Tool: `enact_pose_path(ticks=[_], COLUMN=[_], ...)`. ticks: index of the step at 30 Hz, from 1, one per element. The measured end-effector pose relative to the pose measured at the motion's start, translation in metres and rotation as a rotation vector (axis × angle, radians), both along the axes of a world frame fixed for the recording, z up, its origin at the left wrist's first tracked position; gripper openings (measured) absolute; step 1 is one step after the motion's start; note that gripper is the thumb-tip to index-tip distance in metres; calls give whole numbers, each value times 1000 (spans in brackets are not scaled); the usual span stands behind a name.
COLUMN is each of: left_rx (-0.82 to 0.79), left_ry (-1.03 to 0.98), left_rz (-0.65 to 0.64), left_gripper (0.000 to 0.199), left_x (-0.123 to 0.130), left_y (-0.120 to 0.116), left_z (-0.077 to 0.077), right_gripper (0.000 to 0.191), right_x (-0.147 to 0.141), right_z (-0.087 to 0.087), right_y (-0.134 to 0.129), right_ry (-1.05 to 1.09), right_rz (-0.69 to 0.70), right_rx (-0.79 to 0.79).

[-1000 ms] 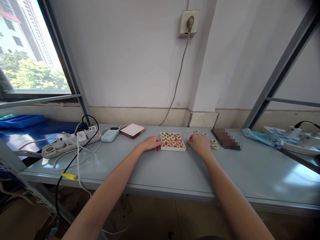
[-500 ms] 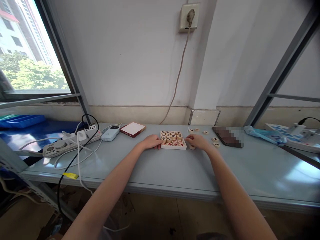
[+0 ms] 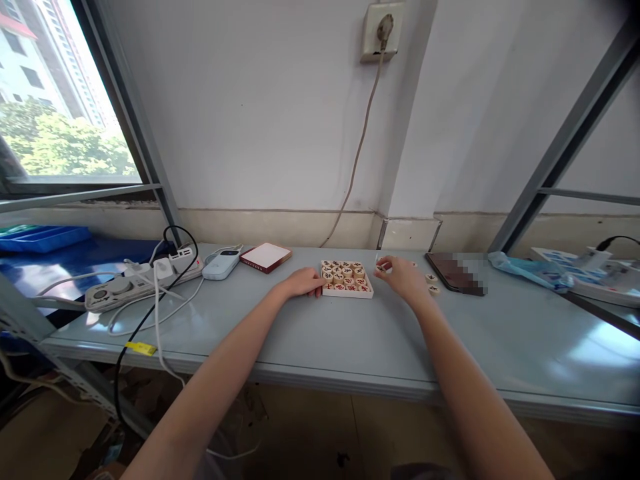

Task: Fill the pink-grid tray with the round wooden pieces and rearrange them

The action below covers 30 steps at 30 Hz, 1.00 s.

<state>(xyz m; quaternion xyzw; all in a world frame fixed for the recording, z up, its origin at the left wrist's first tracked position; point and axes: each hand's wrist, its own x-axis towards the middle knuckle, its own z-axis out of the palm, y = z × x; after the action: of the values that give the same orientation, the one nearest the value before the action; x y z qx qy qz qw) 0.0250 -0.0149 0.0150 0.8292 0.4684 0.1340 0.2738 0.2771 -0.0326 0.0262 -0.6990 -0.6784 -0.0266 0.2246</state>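
Observation:
Rows of round wooden Chinese chess pieces (image 3: pixel 347 272) with red and black characters fill much of a white open box (image 3: pixel 349 294). My left hand (image 3: pixel 303 283) is closed at the box's left side, fingertips on its edge. Just right of the box, my right hand (image 3: pixel 399 275) pinches one Chinese chess piece (image 3: pixel 381 269) between thumb and fingers, held above the table. Beyond that hand, several loose pieces lie on the table, among them a piece (image 3: pixel 431 277) and another piece (image 3: pixel 433 289). Others are partly hidden behind the hand.
A red-edged box lid (image 3: pixel 266 256) lies left, near a white device (image 3: pixel 222 265) and a power strip (image 3: pixel 135 287) with trailing cables. To the right are a dark phone (image 3: pixel 455 273) and a light-blue plastic bag (image 3: pixel 530 270). The grey table (image 3: pixel 340 340) ends at a front edge.
My right hand has picked up the Chinese chess piece from beside the box and raised it slightly, away from the table. My left hand stays at the box.

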Motion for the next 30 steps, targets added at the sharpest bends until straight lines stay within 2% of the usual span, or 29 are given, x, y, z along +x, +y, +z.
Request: enact_pose_path(ticks=[1,3,6,8,12,18,30], left_rx=[0,5,11,9,10,17,21], left_ry=[1,-1,1,4,-14,-15,-19], left_rz=[-3,-6,-6,-6,-18,-23,-25], left_gripper=[43,42,40,40,43,44,45], left_x=[0,0,-1,-1,-1,-1,-2], left_y=[0,1,2,3,3,6,6], left_z=[0,0,-2,-2,-3,-5,-6], right_gripper=[24,26,27,25,24,14,19], right_x=[-6,-17,-27,-30,-31,-29,-33], right_z=[2,3,0,-4,-9,-2,-4], right_y=[-3,-8,-9,-6,-4,-10,-9], right_ry=[-26,-45,0,-11,-96,-142,-104], right_rz=[34,188,423,485,473,397,421], right_rx=[69,134,127,114,100,78,53])
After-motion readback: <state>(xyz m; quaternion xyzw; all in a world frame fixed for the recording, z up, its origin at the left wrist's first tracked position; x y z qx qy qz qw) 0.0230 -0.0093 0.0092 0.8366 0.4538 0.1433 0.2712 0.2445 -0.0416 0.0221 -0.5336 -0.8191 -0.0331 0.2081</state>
